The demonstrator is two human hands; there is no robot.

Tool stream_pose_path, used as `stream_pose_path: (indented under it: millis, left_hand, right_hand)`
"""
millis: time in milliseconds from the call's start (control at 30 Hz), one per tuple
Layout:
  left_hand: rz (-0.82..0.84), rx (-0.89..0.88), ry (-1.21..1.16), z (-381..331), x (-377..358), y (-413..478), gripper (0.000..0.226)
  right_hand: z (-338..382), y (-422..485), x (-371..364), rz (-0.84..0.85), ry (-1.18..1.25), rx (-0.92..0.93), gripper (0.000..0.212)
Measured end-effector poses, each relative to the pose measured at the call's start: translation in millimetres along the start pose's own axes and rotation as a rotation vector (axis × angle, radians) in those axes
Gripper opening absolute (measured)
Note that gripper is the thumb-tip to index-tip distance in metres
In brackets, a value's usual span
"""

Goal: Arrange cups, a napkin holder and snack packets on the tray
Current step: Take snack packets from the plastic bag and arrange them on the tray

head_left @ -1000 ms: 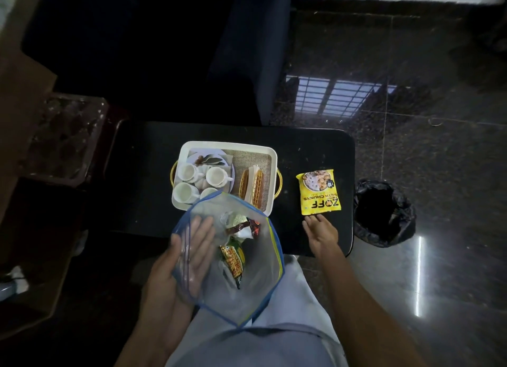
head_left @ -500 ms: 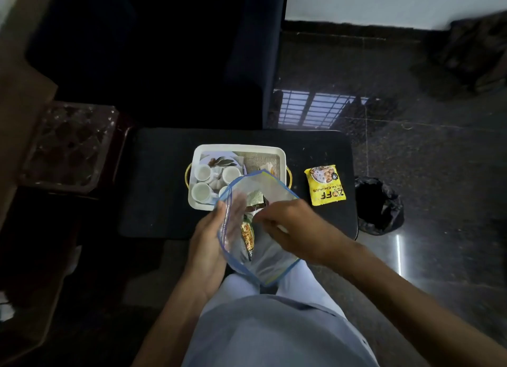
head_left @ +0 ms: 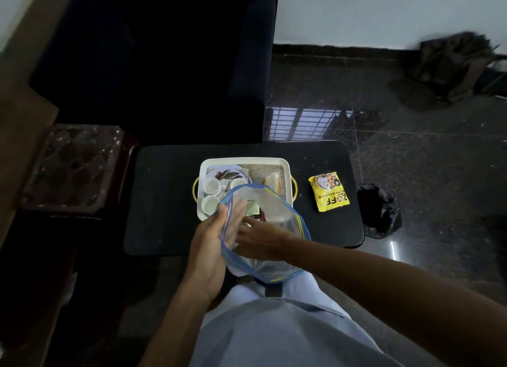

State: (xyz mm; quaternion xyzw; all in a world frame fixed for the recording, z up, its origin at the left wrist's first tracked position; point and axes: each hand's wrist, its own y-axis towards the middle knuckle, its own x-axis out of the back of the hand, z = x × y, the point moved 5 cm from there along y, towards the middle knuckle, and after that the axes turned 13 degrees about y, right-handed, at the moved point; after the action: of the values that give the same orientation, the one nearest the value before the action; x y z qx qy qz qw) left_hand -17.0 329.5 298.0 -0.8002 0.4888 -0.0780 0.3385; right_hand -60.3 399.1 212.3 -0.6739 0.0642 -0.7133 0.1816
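Holding a clear bag (head_left: pixel 277 224) open with spread left hand (head_left: pixel 212 246), right hand (head_left: pixel 260 240) reaching inside, grip unclear, yellow packet (head_left: pixel 329 192) lying at three o'clock of the tray (head_left: pixel 203 174).

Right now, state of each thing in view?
zip bag: open, held over the lap
left hand: holding the zip bag's rim
right hand: reaching inside the zip bag
tray: on the table, holding cups and a napkin holder
cups: upright, on the tray
yellow snack packet: flat on the table, off the tray

"ZOFF" upside down on the yellow snack packet (head_left: pixel 329 191).
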Motion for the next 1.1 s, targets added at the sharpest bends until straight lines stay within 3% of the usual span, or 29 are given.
stream_pose_path:
  millis: [167,333,567,700,800,900,1000,1100]
  left_hand:
    - [-0.036,-0.019,0.04,-3,15,1,0.046]
    - [-0.099,-0.044,0.154,5,19,0,0.044]
    - [-0.114,-0.025,0.072,14,16,3,0.037]
    - [-0.131,-0.036,0.107,17,20,6,0.039]
    - [-0.144,-0.032,0.094,18,19,7,0.038]
    - [-0.148,-0.037,0.065,19,11,9,0.039]
    - [-0.139,-0.048,0.061,19,1,11,0.044]
    - [-0.128,-0.064,0.089,22,-13,17,0.046]
  right_hand:
    - [-5,2,5,0.025,0.025,0.0,0.023]
    - [-6,-4,34,0.048,0.262,-0.045,0.022]
    - [-14,-62,109,-0.182,0.317,-0.101,0.03]
    - [-26,-110,142,-0.324,0.53,-0.217,0.037]
    - [-48,-151,160,-0.596,0.799,-0.376,0.034]
    - [-76,-190,152,-0.853,0.865,-0.599,0.026]
    - [-110,-222,110,-0.996,0.958,-0.937,0.022]
    - [-149,-242,40,-1.081,1.258,-1.235,0.026]
